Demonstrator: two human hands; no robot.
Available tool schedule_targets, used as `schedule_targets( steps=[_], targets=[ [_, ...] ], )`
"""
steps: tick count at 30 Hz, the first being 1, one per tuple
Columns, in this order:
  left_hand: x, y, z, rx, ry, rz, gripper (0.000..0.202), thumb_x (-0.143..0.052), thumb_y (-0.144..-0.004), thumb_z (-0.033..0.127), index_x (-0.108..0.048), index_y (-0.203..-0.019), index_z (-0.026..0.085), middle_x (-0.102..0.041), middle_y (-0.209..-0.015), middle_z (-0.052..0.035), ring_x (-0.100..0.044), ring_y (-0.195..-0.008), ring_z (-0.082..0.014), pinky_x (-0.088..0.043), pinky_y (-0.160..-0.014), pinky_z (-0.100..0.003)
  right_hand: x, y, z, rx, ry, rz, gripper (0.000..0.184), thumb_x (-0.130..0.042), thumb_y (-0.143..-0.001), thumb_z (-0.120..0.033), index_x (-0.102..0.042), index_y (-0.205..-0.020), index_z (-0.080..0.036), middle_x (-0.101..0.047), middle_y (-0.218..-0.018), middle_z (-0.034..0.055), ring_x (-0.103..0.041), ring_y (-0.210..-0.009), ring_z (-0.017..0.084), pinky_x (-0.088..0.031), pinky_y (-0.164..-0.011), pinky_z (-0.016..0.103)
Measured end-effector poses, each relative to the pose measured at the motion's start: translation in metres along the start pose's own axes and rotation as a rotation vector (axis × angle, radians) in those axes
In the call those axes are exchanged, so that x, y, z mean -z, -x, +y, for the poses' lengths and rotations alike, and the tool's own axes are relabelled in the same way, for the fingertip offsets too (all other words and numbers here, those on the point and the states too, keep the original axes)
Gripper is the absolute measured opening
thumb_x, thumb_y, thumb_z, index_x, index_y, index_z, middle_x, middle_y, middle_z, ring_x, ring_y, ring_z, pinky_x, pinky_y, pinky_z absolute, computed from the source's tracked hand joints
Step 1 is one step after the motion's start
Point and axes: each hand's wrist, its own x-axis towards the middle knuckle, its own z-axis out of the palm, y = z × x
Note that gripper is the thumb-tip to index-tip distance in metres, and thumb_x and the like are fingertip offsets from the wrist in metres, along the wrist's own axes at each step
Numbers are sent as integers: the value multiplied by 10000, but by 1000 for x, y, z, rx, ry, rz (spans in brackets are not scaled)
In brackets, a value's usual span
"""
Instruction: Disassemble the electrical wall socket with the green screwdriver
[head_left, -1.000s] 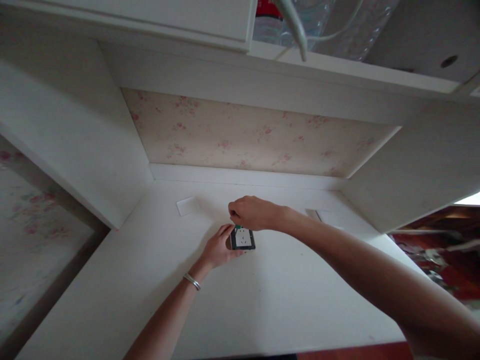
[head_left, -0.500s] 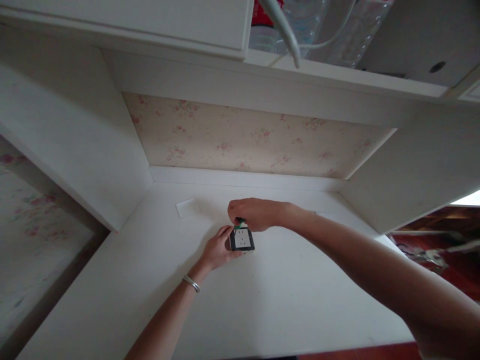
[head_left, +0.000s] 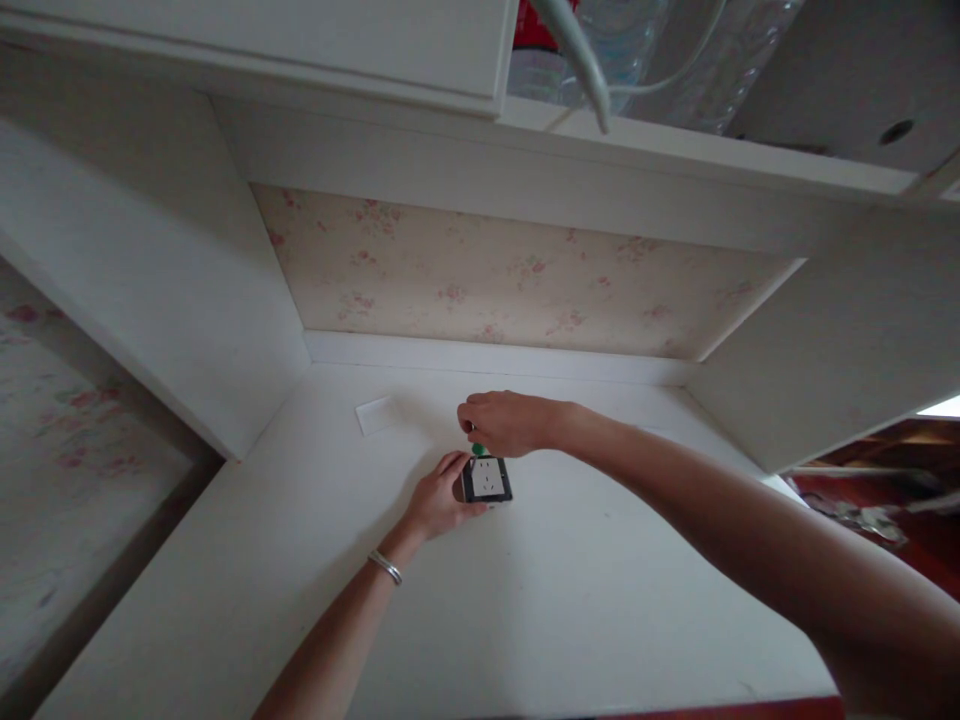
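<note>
A wall socket (head_left: 489, 478) with a white face and dark frame sits low in the middle of the view, on the white surface. My left hand (head_left: 439, 497) grips it from the left, fingers along its upper edge and thumb at its lower edge. Just above the socket, my right hand (head_left: 504, 420) is closed round a green-handled screwdriver (head_left: 478, 450). Only part of the green handle shows below the fingers, over the socket's upper left corner. Whether the tip touches a screw I cannot tell. A flat white square frame (head_left: 375, 416) lies behind my left hand.
White side panels (head_left: 172, 270) flank the white surface (head_left: 600, 600), with floral wallpaper (head_left: 480, 270) behind. Overhead, a shelf holds plastic bottles (head_left: 622, 45), and a pale cable (head_left: 577, 60) hangs over its edge. Cluttered items (head_left: 862, 510) lie at the far right.
My right hand has shifted its fingers on the green handle and lifted slightly. The left hand keeps its hold on the socket. The whole view has shifted a little.
</note>
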Motion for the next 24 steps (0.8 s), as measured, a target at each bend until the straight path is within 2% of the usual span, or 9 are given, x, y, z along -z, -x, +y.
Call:
schedule_targets(
  steps=[5, 7, 9, 11, 12, 14, 17, 24],
  targets=[
    [-3, 0, -5, 9, -23, -9, 818, -712, -635, 497, -390, -1339, 231, -413, -1383, -53, -442, -1231, -243, -363, -1029, -318, 6, 8, 2, 95, -20, -35, 184, -508, -775, -156, -586, -942, -163, -616, -996, 90, -583, -838, 191, -397, -637, 265],
    [-4, 0, -7, 19, -32, -17, 830, -711, -634, 505, -387, -1345, 226, -401, -1395, -59, -429, -1243, -251, -356, -1035, -327, 5, 8, 0, 105, -17, -19, 169, -509, -791, -194, -590, -938, -171, -626, -982, 83, -588, -841, 196, -397, -643, 270],
    [-4, 0, -9, 19, -32, -15, 835, -711, -634, 505, -384, -1351, 225, -390, -1405, -61, -417, -1254, -253, -348, -1041, -328, 3, 5, -3, 36, -23, 38, 232, -466, -853, -329, -585, -981, -176, -638, -978, 94, -598, -836, 215, -402, -646, 289],
    [-4, 0, -9, 14, -23, -7, 836, -715, -632, 497, -386, -1352, 227, -389, -1405, -57, -413, -1257, -249, -342, -1046, -324, -1, 2, -6, -90, -16, 91, 393, -366, -896, -471, -579, -1011, -161, -649, -955, 124, -609, -823, 241, -408, -641, 312],
    [-4, 0, -8, 10, -17, -4, 834, -718, -630, 490, -388, -1351, 230, -392, -1401, -54, -417, -1253, -245, -342, -1046, -321, -2, 1, -6, -144, -4, 102, 439, -331, -905, -493, -580, -1007, -146, -653, -939, 140, -613, -819, 250, -409, -640, 319],
    [-3, 1, -6, 6, -7, 1, 824, -722, -629, 478, -396, -1345, 236, -405, -1390, -46, -431, -1240, -236, -349, -1040, -315, -5, -1, -7, -175, 21, 101, 403, -330, -919, -430, -587, -974, -125, -658, -915, 154, -617, -820, 253, -411, -645, 318],
    [-1, 1, -4, 7, 0, -3, 819, -724, -627, 471, -400, -1344, 244, -421, -1378, -42, -444, -1228, -232, -363, -1028, -313, -6, -1, -6, -86, -9, 89, 266, -389, -891, -282, -576, -1000, -126, -657, -944, 137, -612, -838, 232, -411, -659, 298],
    [-1, 0, -5, 36, -11, -13, 824, -723, -612, 494, -420, -1328, 222, -414, -1390, -59, -412, -1258, -251, -344, -1047, -337, 1, 0, -1, 91, -74, -6, 250, -498, -780, -182, -566, -1019, -170, -644, -1015, 96, -590, -876, 204, -411, -682, 276]
  ],
)
